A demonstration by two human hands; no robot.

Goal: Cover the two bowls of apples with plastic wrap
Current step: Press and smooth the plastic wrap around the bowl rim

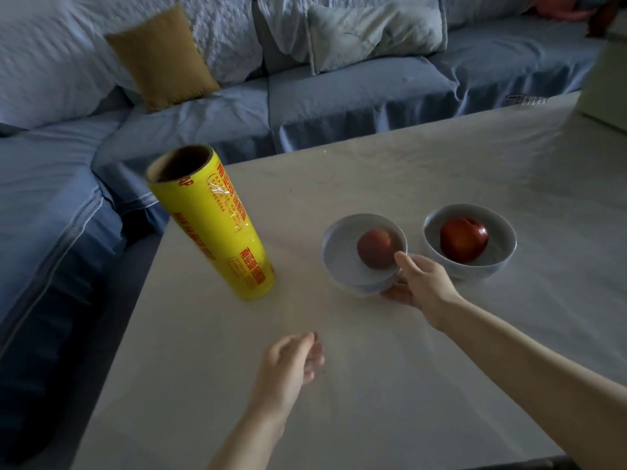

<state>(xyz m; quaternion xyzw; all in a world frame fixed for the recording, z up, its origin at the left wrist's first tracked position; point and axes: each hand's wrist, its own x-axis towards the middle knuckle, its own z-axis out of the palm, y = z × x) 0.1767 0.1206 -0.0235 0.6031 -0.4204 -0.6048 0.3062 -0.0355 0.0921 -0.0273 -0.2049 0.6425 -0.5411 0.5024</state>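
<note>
Two pale grey bowls stand side by side on the white table. The left bowl holds a dull red apple; the right bowl holds a brighter red apple. Both bowls are uncovered. My right hand grips the near right rim of the left bowl, thumb on the rim and fingers beneath. A tall yellow roll of plastic wrap with red print stands upright to the left of the bowls. My left hand hovers over the near table, fingers loosely curled, holding nothing.
A blue sofa wraps around the table's far and left sides, with a mustard cushion and a pale cushion. A pale box sits at the table's far right corner. The table's left edge runs close to the roll.
</note>
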